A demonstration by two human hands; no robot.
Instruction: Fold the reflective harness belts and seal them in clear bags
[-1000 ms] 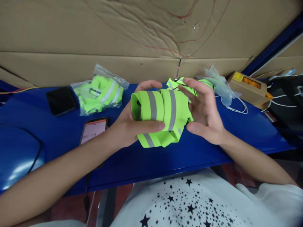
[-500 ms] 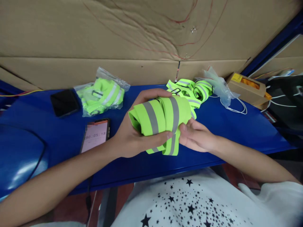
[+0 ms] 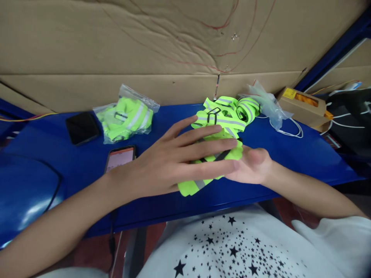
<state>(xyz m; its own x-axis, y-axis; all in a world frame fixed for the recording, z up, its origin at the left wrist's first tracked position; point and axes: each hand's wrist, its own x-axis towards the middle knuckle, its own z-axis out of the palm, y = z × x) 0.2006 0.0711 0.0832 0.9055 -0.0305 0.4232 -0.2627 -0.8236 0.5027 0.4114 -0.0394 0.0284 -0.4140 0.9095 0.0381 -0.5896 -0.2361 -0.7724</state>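
Note:
A folded neon-green reflective strap (image 3: 189, 188) with grey stripes and a black piece lies between my hands, above the table. My left hand (image 3: 174, 158) is flat over its top, fingers stretched and apart, covering most of it. Palm up at the bundle's right side, my right hand (image 3: 251, 164) bears it from beneath, its fingers hidden under the strap. Just beyond, on the table, are loose green reflective straps (image 3: 223, 121), one part rolled up, with a black buckle (image 3: 213, 115) showing.
On the blue table (image 3: 162, 206), a clear bag (image 3: 126, 116) of green straps lies at left, near a black flat object (image 3: 82, 127) and a lit phone (image 3: 120, 156). Crumpled plastic bags (image 3: 271, 106) and a cardboard box (image 3: 303, 108) are at right. Cardboard (image 3: 116, 46) lines the back.
My left hand has gone from gripping the rolled strap to lying open over it. The bundle has turned, showing a black piece, and now rests on my right hand.

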